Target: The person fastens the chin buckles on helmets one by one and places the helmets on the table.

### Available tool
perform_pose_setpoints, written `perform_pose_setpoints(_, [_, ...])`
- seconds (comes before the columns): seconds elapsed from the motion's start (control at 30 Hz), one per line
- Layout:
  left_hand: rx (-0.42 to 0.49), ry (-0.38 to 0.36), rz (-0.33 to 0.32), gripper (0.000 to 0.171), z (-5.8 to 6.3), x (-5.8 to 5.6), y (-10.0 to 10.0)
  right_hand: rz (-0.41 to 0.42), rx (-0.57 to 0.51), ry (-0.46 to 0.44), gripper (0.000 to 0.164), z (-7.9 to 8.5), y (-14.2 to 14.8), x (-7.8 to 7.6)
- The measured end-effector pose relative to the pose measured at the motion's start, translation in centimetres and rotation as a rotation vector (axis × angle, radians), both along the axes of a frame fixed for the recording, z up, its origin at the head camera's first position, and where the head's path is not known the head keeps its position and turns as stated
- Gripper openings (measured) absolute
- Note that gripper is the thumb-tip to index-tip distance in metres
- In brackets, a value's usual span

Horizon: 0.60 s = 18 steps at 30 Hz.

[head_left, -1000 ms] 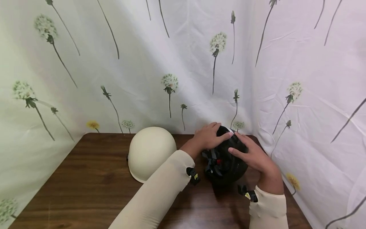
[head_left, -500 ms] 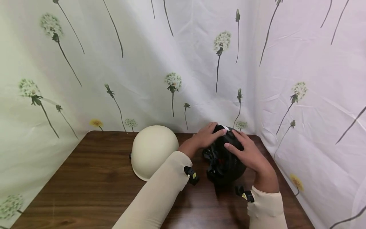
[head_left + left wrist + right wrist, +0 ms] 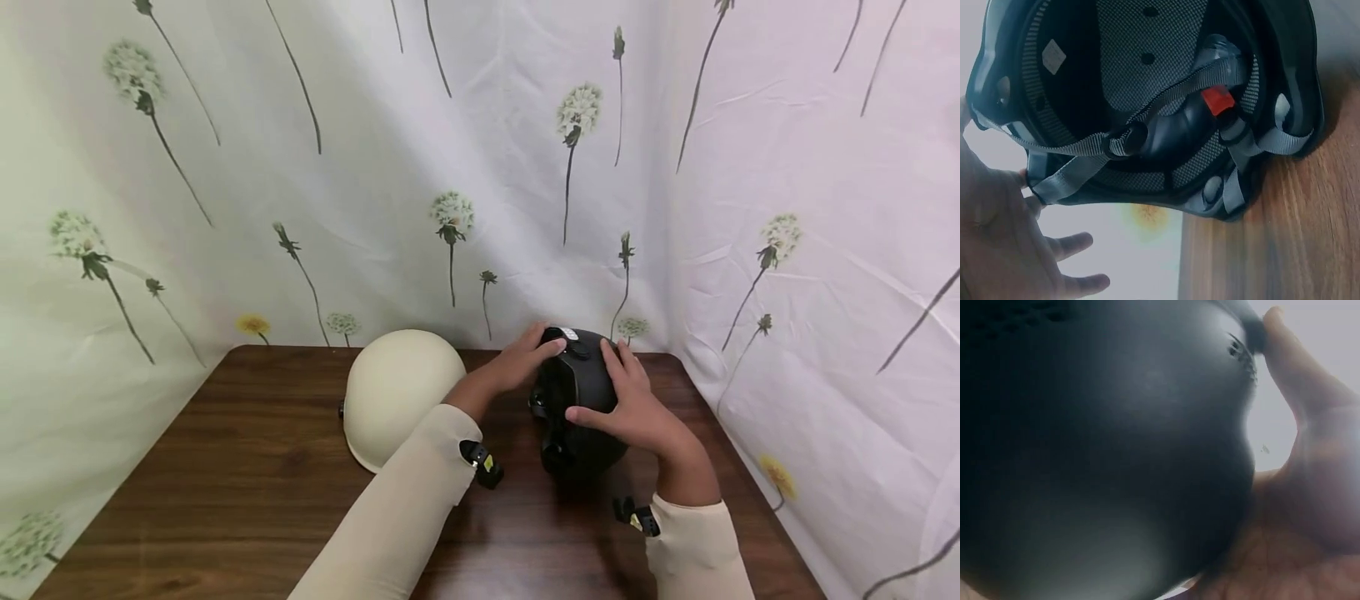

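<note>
A black helmet stands tilted on its side at the right of the table, its opening facing left. My left hand holds its far rim, the thumb over the edge near a white label. In the left wrist view, two fingers of that hand stick out free of the rim. My right hand grips the rounded shell with thumb and fingers spread; some fingertips are hidden behind it. Inside the helmet lie grey chin straps and a red buckle tab.
A cream helmet sits dome up left of the black one, close to my left forearm. Both are on a dark wooden table. A white cloth with dandelion prints hangs behind and at the sides.
The black helmet has turned so more of its outer shell shows and its inside shows less. Both hands have shifted a little left with it. The cream helmet stays in place.
</note>
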<state>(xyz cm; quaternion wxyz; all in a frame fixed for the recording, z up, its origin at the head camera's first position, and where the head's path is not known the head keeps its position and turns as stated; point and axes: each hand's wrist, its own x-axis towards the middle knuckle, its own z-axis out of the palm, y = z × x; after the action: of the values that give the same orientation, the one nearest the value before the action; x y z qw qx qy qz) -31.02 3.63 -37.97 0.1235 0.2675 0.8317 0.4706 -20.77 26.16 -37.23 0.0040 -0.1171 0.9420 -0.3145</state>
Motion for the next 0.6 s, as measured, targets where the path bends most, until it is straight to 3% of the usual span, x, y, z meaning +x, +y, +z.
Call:
perform_pose_setpoints(0.33, [0.053, 0.032, -0.039, 0.076, -1.3, -1.0, -0.9, -0.103, -0.022, 0.003, 0.122, -0.9, -1.4, 0.4])
perform_pose_setpoints(0.4, [0.062, 0.018, -0.040, 0.078, -2.0, -1.7, -1.0, -0.116, -0.025, 0.001, 0.122, -0.8, -1.7, 0.6])
perform_pose_setpoints(0.6, [0.086, -0.002, -0.049, 0.081, -2.2, -1.5, -1.7, -0.153, -0.021, 0.027, 0.124, -0.9, -2.8, 1.1])
